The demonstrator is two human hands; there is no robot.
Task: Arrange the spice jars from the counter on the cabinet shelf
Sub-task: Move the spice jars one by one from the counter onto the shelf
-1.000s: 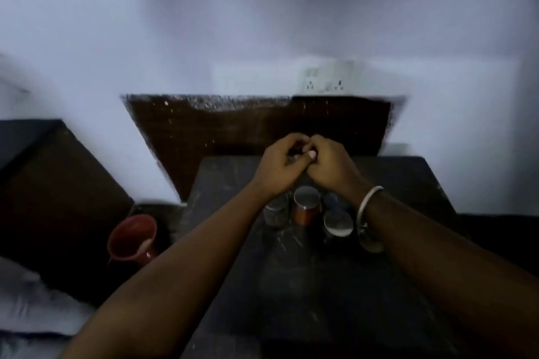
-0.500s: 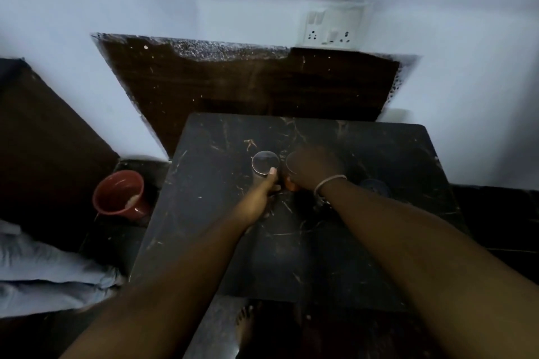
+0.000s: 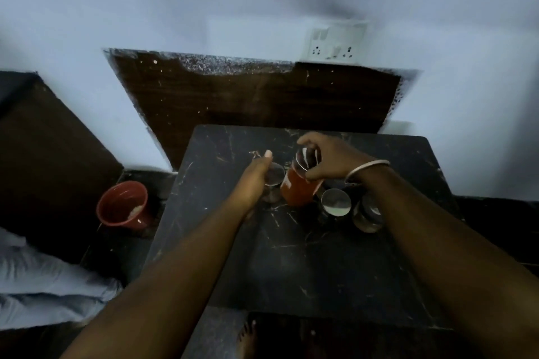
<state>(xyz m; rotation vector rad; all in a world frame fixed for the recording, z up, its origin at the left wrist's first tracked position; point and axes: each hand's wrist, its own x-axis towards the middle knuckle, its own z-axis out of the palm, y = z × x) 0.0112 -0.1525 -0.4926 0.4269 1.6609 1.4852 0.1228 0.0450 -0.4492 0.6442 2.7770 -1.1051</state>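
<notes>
Gripping tilted orange jar at its lid end with right hand, over dark counter. Clasping small steel-lidded jar with left hand, touching orange jar's left side. Third jar just right of orange jar, fourth jar beyond it, both on counter.

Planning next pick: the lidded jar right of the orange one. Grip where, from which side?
Take the lidded jar by its lid rim, from above. It stands upright, lid up; the orange jar at its left and the end jar at its right crowd its sides; the top is free.
</notes>
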